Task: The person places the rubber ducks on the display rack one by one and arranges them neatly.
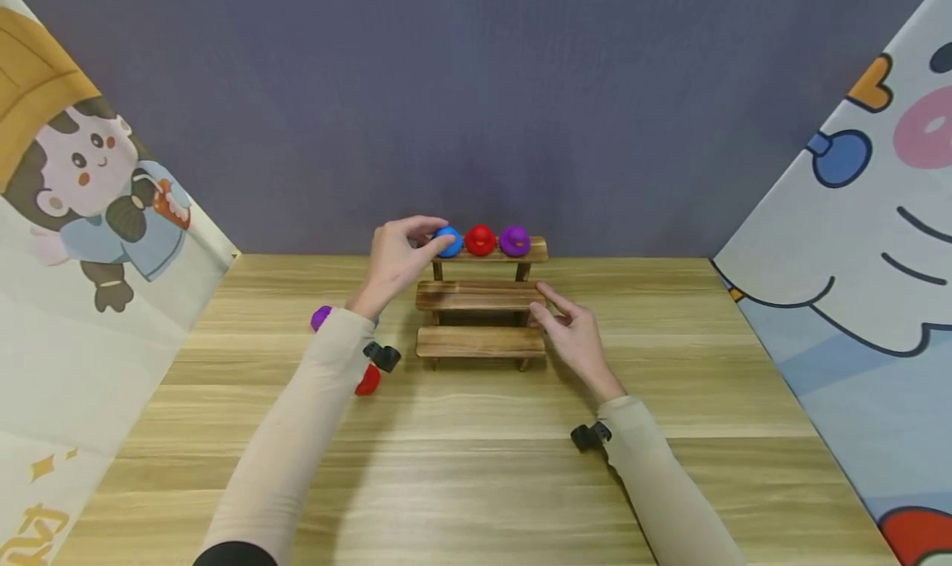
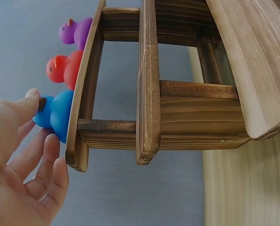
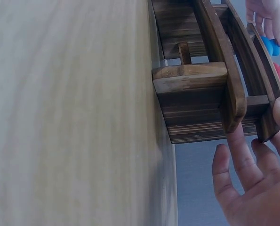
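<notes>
Left hand [image 1: 397,259] pinches blue duck [image 1: 448,241] at the left end of the top shelf [image 1: 539,249], beside red duck [image 1: 479,241]. Right hand [image 1: 576,337] spread, fingers against stand's [image 1: 479,295] right edge. Likely final placing; next move calls for clean release.

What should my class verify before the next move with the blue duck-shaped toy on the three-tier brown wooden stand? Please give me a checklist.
1. Blue duck-shaped toy seated on the top tier: ok, its base meets the board.
2. Left hand clear of it: not ok, thumb and fingers pinch it.
3. Red duck-shaped toy and purple duck-shaped toy upright on that tier: ok.
4. Right hand bracing the wooden stand firmly: cannot tell; it is at the right end, but pressure doesn't show.
5. Red piece and purple piece on the table fully visible from the head view: not ok, the left sleeve partly hides them.
</notes>
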`<state>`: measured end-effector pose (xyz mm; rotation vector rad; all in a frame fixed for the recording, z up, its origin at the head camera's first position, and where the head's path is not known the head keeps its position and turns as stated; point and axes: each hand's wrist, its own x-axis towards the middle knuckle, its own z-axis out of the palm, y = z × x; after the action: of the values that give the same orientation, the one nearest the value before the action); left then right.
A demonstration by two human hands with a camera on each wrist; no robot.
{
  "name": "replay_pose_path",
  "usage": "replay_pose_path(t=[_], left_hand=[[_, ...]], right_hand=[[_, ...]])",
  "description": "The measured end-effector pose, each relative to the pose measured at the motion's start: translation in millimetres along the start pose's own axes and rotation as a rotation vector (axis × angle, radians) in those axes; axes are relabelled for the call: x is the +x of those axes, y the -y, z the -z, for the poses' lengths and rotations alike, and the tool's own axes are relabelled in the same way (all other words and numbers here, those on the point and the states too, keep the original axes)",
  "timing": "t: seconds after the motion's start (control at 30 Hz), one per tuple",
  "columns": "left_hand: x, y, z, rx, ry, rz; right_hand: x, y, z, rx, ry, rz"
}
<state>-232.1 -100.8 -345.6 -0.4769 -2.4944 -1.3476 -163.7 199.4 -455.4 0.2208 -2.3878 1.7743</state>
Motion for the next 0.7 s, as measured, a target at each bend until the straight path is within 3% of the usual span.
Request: replay_pose_path(t=[0.7], left_hand=[[-1.5,1.0,-0.4,-0.006,0.009,0.004]], right_hand=[[-0.1,1.4,0.8,0.008,0.004,0.002]])
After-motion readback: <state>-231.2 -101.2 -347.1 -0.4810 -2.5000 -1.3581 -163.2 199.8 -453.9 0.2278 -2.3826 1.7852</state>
